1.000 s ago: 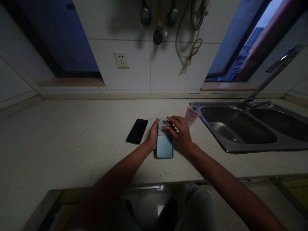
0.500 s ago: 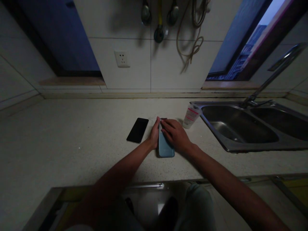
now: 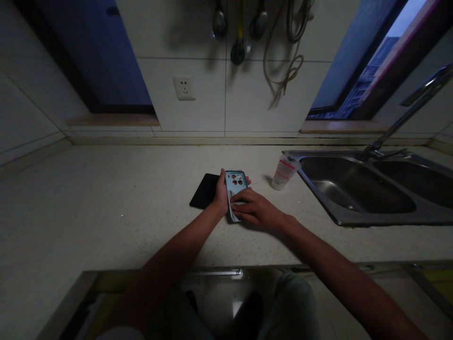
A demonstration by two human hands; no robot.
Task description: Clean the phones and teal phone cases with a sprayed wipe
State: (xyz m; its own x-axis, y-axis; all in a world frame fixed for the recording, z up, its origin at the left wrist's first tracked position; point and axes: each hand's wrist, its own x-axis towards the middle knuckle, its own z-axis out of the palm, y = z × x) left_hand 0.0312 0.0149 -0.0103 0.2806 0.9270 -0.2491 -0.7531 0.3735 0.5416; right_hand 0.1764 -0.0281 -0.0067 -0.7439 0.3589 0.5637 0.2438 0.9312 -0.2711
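Observation:
A light blue phone with its camera cluster facing up is tilted above the pale countertop. My left hand grips its left edge, thumb and fingers wrapped round the top. My right hand lies across the phone's lower half, fingers pressed on its back and hiding that part. A black phone lies flat just left of my left hand, partly covered by it.
A small white tube with a red label stands right of the phones. A steel double sink with a tap fills the right side. Utensils and a cord hang on the tiled wall; a socket is beside them.
The light blue phone, flat on the counter before, is now lifted and tilted in my left hand. My right hand slid from its top end down to its lower half.

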